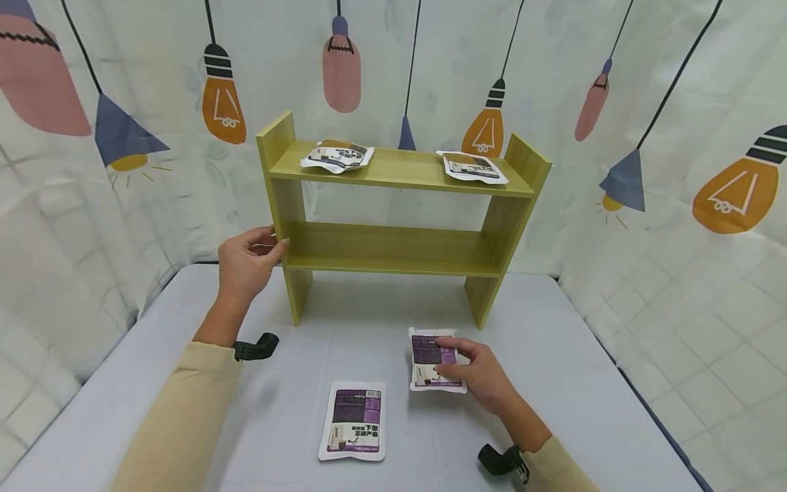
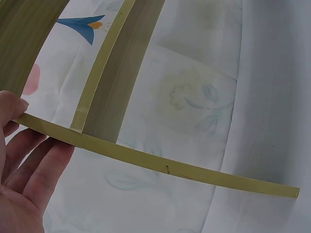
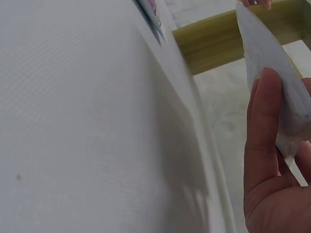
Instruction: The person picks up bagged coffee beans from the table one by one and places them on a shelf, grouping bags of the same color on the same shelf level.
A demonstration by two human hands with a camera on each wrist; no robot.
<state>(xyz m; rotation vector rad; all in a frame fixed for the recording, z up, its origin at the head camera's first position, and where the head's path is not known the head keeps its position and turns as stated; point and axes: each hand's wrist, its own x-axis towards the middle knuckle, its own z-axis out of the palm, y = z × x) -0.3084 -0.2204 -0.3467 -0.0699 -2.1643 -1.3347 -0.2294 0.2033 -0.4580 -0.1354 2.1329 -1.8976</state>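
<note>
My left hand [image 1: 244, 265] grips the left side panel of a greenish wooden two-tier shelf [image 1: 393, 247], near its lower board. In the left wrist view, the thumb and fingers [image 2: 51, 165] lie on either side of the panel's edge. My right hand [image 1: 481, 377] pinches a purple-and-white packet [image 1: 423, 350] by its right side, in front of the shelf's right leg. From the right wrist view the held packet [image 3: 262, 51] shows its pale back and bulges. A second purple-and-white packet [image 1: 353, 418] lies flat on the table, left of the right hand.
Two white-and-brown packets lie on the shelf's top board, one at the left [image 1: 338, 158] and one at the right [image 1: 473, 168]. The shelf stands toward the back of a white-covered table [image 1: 295, 437]. A curtain [image 1: 381, 75] with printed lamps hangs behind and at both sides.
</note>
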